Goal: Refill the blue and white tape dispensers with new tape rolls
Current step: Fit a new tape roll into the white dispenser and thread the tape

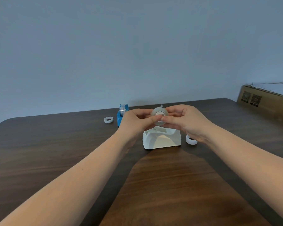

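Note:
A clear tape roll (159, 116) with a white hub in its middle is held in the air just above the white tape dispenser (162, 139). My left hand (136, 120) pinches it from the left and my right hand (185, 121) from the right, thumbs meeting in front of it. A short tape end sticks up from the roll's top. The white dispenser's cradle looks empty. The blue tape dispenser (122, 114) stands behind my left hand with a roll seated in it.
An empty white tape core (108, 119) lies left of the blue dispenser. Another white core (191, 140) lies right of the white dispenser, under my right wrist. A cardboard box (265, 101) sits at the far right, off the dark wooden table (55, 144).

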`<action>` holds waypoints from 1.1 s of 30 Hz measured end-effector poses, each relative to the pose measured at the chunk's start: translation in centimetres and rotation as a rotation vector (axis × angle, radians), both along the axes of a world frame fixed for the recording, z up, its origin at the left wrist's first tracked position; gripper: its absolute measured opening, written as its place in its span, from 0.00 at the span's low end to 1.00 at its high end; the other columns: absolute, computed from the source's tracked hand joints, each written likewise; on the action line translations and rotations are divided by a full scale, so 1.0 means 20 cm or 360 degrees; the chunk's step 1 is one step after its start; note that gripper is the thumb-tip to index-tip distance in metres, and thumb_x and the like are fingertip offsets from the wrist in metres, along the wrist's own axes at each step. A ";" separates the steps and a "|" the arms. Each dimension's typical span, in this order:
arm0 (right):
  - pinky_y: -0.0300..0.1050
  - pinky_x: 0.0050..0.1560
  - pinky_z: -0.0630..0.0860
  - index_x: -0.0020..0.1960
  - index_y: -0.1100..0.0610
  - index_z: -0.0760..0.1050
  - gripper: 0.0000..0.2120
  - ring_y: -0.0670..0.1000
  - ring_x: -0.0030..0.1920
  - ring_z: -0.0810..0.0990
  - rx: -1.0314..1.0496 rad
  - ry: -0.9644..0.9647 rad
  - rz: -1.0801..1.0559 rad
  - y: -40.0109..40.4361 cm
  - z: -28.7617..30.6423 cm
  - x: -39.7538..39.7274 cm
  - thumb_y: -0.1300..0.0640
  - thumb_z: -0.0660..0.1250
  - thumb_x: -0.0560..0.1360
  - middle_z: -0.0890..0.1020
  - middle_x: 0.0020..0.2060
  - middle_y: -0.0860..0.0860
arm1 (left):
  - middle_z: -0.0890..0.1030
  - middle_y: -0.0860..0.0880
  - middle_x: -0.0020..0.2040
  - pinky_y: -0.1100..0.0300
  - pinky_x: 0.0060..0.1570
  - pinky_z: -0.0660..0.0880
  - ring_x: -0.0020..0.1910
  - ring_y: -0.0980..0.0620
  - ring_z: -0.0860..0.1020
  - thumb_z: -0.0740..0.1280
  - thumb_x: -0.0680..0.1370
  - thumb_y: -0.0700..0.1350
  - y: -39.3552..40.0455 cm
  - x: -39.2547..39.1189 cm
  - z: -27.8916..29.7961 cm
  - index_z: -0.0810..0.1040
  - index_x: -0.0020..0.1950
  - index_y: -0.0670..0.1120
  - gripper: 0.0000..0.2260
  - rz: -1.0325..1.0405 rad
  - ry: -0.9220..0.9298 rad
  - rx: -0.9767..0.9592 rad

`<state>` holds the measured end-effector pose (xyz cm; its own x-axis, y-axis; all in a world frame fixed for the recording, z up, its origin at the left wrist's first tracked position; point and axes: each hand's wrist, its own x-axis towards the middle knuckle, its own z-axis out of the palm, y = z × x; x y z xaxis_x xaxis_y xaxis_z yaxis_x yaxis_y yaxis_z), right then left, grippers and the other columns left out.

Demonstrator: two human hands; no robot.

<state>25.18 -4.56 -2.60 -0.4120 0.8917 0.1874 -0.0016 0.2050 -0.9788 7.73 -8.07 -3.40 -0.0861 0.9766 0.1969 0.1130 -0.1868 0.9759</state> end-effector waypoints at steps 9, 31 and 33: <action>0.43 0.49 0.82 0.54 0.61 0.80 0.13 0.52 0.48 0.86 0.0077 -0.0082 -0.0020 0.01 0.00 0.01 0.65 0.73 0.69 0.86 0.47 0.56 | 0.86 0.46 0.49 0.52 0.55 0.80 0.51 0.49 0.84 0.76 0.70 0.45 -0.01 0.00 0.00 0.84 0.55 0.44 0.15 0.0025 0.0099 0.0026; 0.45 0.39 0.74 0.41 0.56 0.75 0.18 0.49 0.35 0.75 0.0324 -0.0854 -0.0386 0.06 0.03 -0.05 0.41 0.65 0.74 0.78 0.35 0.51 | 0.86 0.49 0.47 0.51 0.56 0.78 0.50 0.51 0.82 0.77 0.68 0.47 0.01 0.02 0.00 0.84 0.52 0.49 0.12 0.0179 0.0639 0.0029; 0.45 0.39 0.73 0.41 0.56 0.74 0.16 0.49 0.36 0.75 0.0329 -0.0883 -0.0386 0.06 0.02 -0.06 0.42 0.65 0.74 0.78 0.37 0.51 | 0.85 0.49 0.47 0.53 0.55 0.78 0.51 0.51 0.81 0.76 0.69 0.47 0.01 0.02 0.00 0.84 0.53 0.49 0.13 0.0183 0.0689 0.0043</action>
